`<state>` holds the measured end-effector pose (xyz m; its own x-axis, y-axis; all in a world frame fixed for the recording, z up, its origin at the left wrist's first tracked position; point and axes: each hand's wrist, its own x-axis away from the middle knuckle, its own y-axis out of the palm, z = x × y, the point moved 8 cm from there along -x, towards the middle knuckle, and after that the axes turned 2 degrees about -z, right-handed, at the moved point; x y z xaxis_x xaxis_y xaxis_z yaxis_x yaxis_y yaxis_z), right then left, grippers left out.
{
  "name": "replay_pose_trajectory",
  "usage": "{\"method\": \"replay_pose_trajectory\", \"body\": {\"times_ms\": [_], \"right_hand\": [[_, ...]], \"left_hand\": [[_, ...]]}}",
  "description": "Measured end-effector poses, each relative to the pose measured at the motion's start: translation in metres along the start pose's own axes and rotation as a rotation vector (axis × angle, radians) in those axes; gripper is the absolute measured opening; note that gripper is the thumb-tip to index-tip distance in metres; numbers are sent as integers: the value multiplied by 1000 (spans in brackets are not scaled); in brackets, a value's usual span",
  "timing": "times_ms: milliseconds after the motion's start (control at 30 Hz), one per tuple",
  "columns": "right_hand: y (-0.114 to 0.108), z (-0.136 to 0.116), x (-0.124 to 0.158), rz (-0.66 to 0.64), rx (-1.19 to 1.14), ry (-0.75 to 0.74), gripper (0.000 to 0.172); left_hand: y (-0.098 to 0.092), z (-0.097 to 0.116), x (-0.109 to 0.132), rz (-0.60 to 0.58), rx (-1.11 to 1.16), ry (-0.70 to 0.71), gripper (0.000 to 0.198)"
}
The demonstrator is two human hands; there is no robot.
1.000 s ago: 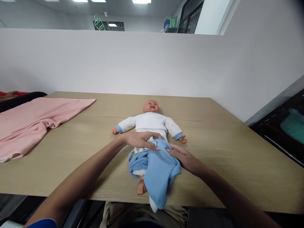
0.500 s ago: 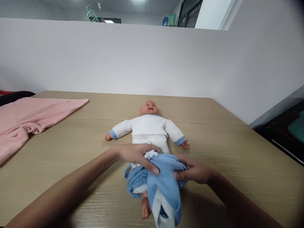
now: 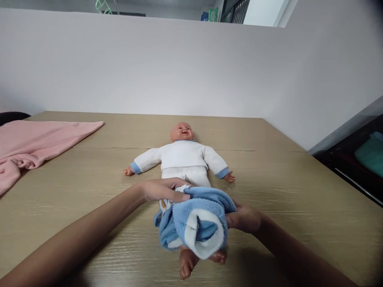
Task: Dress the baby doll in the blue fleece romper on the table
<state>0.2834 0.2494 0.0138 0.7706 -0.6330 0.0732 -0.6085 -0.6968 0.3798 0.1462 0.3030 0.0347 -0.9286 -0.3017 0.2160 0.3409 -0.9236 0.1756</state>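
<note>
A baby doll (image 3: 182,153) in a white top with blue cuffs and white bottoms lies on its back, head away from me. Blue fleece baby trousers (image 3: 194,209) with white cuffs are bunched around its lower legs, and both bare feet (image 3: 188,263) show below. My left hand (image 3: 164,190) grips the upper left edge of the trousers, thumb on top. At the right side, my right hand (image 3: 245,217) holds the cloth, its fingers partly hidden behind it. One white leg cuff (image 3: 206,235) gapes towards me.
Under the doll is a wooden table (image 3: 287,199). A pink cloth (image 3: 44,139) lies at the left, with a black curved edge (image 3: 13,116) behind it. A white wall (image 3: 149,67) rises beyond the table. Dark furniture with a green cloth (image 3: 371,153) stands at the right.
The hanging trouser leg has been drawn up and bunched, its cuff now gaping towards me. The doll's second foot has come into view. My view has tilted slightly down.
</note>
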Motion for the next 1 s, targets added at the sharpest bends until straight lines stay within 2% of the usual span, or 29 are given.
{"method": "replay_pose_trajectory", "body": {"times_ms": [67,167,267,333,500,567,633,733,867,1000], "right_hand": [[-2,6,-3,6,-105,-17,73],[-4,7,-3,10,-164,-19,62],[-7,2,0,35,-88,-4,59],[-6,-5,1,29,-12,-33,67],[8,-8,-1,-116,115,-46,88],[6,-8,-1,-69,147,-41,79],[2,-8,-1,3,148,-40,68],[0,-7,-1,76,58,-47,64],[-8,-11,0,216,12,-81,58],[-13,-30,4,315,306,-180,54]], "left_hand": [[5,-4,1,-75,80,2,69],[7,-7,2,-122,89,29,69],[2,-10,1,-83,48,51,65],[2,-12,0,-51,37,54,63],[-2,-18,-1,122,142,-16,60],[3,-20,-2,95,175,-59,58],[11,-17,-3,4,157,-60,56],[14,-15,-2,-62,139,-34,52],[-3,-23,1,117,228,-19,53],[-3,-23,2,218,266,5,56]]}}
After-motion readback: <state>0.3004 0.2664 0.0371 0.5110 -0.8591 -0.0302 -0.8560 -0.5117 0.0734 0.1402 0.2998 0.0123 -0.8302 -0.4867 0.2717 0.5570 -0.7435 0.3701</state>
